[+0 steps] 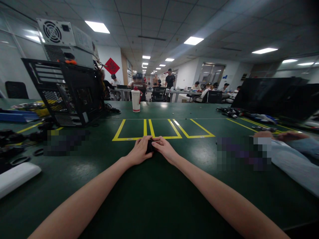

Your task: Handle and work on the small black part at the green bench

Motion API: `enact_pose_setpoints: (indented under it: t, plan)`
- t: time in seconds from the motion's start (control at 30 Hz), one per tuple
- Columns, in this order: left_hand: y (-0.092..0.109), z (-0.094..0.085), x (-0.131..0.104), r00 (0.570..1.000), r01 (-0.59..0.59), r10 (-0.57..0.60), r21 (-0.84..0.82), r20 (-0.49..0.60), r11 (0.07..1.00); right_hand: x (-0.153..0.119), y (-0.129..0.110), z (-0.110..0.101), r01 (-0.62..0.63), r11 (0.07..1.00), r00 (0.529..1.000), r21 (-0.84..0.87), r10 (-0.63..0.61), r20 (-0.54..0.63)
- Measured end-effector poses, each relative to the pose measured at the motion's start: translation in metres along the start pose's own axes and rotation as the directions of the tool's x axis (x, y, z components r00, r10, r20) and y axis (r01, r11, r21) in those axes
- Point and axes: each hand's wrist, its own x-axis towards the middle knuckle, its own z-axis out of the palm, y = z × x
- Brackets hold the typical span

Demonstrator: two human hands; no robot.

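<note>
Hands [139,151] hold a black object [150,147] (direction and long axis unclear).

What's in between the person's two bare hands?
In the head view, a small black object is between the bare left hand, which holds it, and the bare right hand. Too small to name.

So we're looking through one head-worn camera, pointed forward and tipped down a bit, sitting pretty close above two bare forearms [87,192] that run in from the bottom corners. It's a really wide view: we get the bare left hand [138,152] and bare right hand [167,151] small near the middle, with a smooth dark-green tabletop [119,199] stretching away beneath them. Up top, we've got a grey square-panelled ceiling [154,23] receding into the distance.
</note>
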Motion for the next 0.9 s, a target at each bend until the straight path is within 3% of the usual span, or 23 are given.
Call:
enact_pose_setpoints:
  t: [0.13, 0.3, 0.57, 0.9]
  plan:
    - [0.001, -0.001, -0.001, 1.000, 0.002, -0.002, -0.002, 0.006, 1.000, 0.000, -0.003, 0.000, -0.036, 0.999, 0.999, 0.009, 0.036, 0.021]
    - [0.000, -0.001, -0.001, 1.000, 0.005, -0.005, -0.003, 0.000, 1.000, -0.006, -0.009, 0.000, 0.010, 1.000, 0.997, -0.014, -0.009, 0.077]
    - [-0.005, 0.005, 0.000, 1.000, -0.006, 0.007, 0.014, -0.031, 1.000, 0.000, -0.002, 0.002, -0.012, 0.999, 1.000, 0.031, 0.012, -0.005]
    - [-0.002, 0.001, 0.000, 1.000, 0.001, -0.001, 0.007, -0.009, 1.000, -0.007, -0.011, 0.001, 0.015, 1.000, 0.998, -0.002, -0.015, 0.068]
